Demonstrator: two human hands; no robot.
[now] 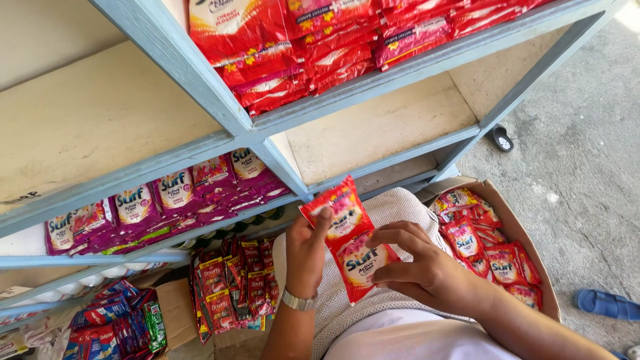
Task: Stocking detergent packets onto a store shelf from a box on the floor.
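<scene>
A strip of red sachets (pixel 348 237) is held between both hands above my lap. My left hand (pixel 306 253), with a silver watch on the wrist, grips the upper sachet with the thumb on its front. My right hand (pixel 420 267) pinches the lower sachet at its right edge. To the right an open cardboard box (pixel 533 267) holds several more of the same red sachets (pixel 490 250).
A pale blue shelf unit (pixel 267 133) stands ahead, with red sachets (pixel 320 47) on the top shelf and purple sachets (pixel 167 200) lower left. Dark red sachets (pixel 233 280) and blue packets (pixel 107 320) sit in boxes below. A blue sandal (pixel 607 303) lies on the concrete floor.
</scene>
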